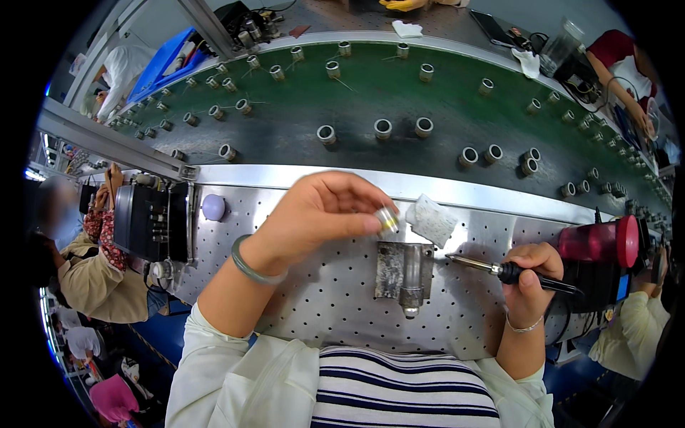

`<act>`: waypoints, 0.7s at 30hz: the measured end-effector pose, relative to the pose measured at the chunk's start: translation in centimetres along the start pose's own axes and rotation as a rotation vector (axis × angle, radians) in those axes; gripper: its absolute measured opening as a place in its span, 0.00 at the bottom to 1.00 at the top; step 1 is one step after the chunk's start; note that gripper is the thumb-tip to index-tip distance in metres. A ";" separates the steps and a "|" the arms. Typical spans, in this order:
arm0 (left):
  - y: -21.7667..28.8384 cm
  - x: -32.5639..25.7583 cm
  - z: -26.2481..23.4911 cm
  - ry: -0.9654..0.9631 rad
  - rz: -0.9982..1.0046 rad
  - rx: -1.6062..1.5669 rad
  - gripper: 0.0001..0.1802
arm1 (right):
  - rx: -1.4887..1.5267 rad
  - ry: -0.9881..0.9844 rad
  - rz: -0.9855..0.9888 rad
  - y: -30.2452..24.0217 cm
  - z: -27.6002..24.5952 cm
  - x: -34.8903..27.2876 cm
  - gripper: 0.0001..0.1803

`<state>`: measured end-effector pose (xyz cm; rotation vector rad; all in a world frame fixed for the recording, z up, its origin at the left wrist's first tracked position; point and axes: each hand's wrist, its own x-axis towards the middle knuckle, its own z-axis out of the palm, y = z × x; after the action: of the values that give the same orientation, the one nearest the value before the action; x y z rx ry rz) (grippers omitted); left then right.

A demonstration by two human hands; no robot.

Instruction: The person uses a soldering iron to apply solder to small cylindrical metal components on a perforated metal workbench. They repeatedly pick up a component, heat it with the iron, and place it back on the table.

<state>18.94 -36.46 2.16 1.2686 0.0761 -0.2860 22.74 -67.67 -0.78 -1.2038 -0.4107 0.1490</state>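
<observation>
My left hand (pixel 325 214) pinches a small metal cylinder (pixel 387 220) with a yellowish band between thumb and fingers, held above the perforated metal bench (pixel 321 307). Wrapped round the handle of a soldering iron (pixel 510 272) is my right hand (pixel 534 278). The iron's tip points left, toward a metal fixture (pixel 404 272) that lies on the bench between my hands. A crumpled, stained white cloth (pixel 432 221) lies just behind the fixture, to the right of the held cylinder.
Behind the bench's metal edge runs a green conveyor belt (pixel 285 107) carrying several small metal cylinders (pixel 383 128). A purple round object (pixel 213 207) sits at left near a black device (pixel 151 221). A red container (pixel 599 241) stands at right. Other people work around.
</observation>
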 end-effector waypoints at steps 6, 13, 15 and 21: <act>-2.2 1.6 1.5 -0.202 -0.142 -0.211 0.17 | 0.015 -0.026 -0.030 -0.3 0.1 0.0 0.13; -3.0 0.9 3.3 -0.268 -0.170 -0.321 0.34 | 0.093 -0.071 -0.028 -0.3 -0.2 -0.3 0.10; -3.3 0.4 3.7 -0.237 -0.161 -0.306 0.38 | 0.071 -0.076 -0.020 -0.3 0.1 -0.3 0.11; -2.8 -0.1 4.0 -0.190 -0.161 -0.223 0.31 | 0.121 -0.143 0.011 -0.1 0.4 -0.4 0.09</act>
<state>17.78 -40.97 0.78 1.0109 0.0457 -0.5213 22.19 -67.51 -0.68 -1.0798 -0.5131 0.2672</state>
